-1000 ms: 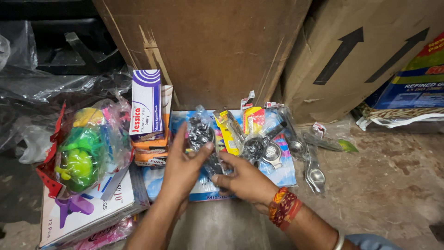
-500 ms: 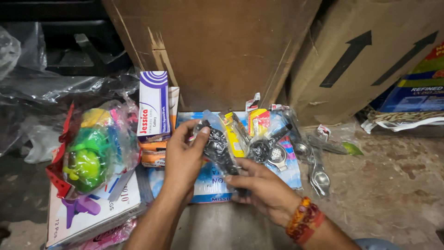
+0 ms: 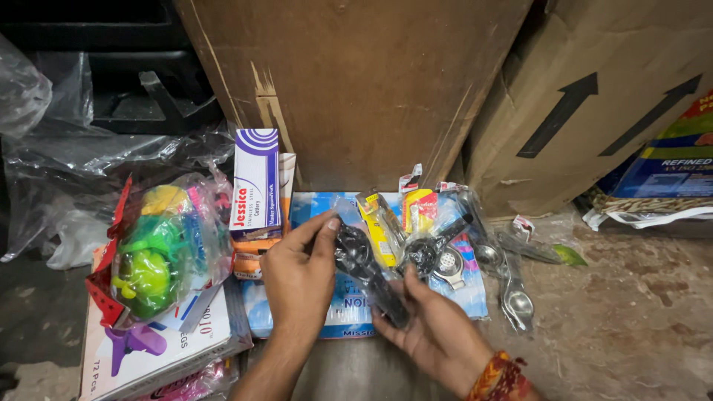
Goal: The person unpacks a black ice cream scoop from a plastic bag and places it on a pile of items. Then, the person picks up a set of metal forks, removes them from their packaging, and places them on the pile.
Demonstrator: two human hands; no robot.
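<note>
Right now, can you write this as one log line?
left hand: holds black squeezer top | right hand: holds its lower end | beside: green toy bag

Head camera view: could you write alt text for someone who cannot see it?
Two bare hands, left hand and right hand, hold a black plastic-wrapped squeezer tool above a blue flat packet. Bagged green plastic toys lie left, bagged metal spoons right, tall brown cardboard boxes behind.

Dim, even light from above; soft shadows, glare on plastic wrapping [image 3: 89, 160], edges bowed.
</note>
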